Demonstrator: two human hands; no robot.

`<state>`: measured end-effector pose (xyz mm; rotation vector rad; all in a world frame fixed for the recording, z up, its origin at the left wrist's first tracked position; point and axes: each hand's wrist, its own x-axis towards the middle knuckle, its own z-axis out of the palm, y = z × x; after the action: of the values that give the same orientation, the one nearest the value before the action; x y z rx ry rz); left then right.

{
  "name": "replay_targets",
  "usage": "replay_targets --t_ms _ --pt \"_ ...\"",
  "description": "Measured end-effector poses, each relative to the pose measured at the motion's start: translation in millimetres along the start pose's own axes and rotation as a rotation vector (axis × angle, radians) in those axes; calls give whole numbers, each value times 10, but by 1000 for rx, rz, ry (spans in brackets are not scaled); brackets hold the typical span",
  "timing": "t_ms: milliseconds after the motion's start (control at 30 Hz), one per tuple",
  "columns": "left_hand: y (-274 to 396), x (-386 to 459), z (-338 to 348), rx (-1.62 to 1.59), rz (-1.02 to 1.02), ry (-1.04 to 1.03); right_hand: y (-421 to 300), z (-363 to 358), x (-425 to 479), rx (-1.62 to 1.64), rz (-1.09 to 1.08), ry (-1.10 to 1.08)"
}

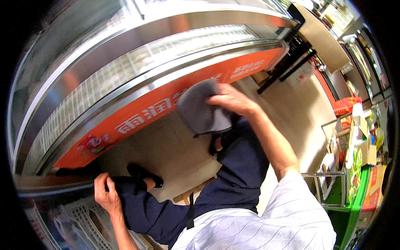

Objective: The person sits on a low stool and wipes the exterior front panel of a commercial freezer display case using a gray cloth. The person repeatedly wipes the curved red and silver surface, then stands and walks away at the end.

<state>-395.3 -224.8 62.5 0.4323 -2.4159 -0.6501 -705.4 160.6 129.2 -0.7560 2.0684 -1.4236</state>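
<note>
My right hand (232, 98) grips a grey cloth (198, 104) by its right side, thumb on top. The cloth looks folded or cap-shaped and blurred, held in front of the orange lower panel (175, 100) of a display cooler, over my right knee and foot. My left hand (107, 193) rests at my left knee, beside the edge of a dark glass-sided case (56, 190). Its fingers are curled, their tips partly hidden, and nothing shows in them. My legs in dark trousers (231, 184) are bent and spread, as if seated.
The cooler's wire shelf (125, 67) lies behind a metal rim. Black table legs (281, 70) stand at its far right end. To my right are a metal frame (328, 175), a green-edged stand (356, 203) and cardboard boxes (368, 151). A wooden bar (193, 189) shows between my legs.
</note>
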Motion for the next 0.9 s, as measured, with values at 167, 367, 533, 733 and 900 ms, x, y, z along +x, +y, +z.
replay_targets --t_ms 167,367,533,733,900 --pt "66 77 108 57 23 -59 737 -1171 -684 116 175 570" --pt "175 205 283 115 -20 -136 1632 -2614 -881 -294 483 950" --pt "185 242 285 209 -49 -175 1802 -3180 -339 -570 646 1048" --pt "134 245 313 279 -124 -186 2016 -3525 -56 -627 651 1122" --pt "239 260 276 261 -78 -190 2130 -3259 -77 -603 446 1081"
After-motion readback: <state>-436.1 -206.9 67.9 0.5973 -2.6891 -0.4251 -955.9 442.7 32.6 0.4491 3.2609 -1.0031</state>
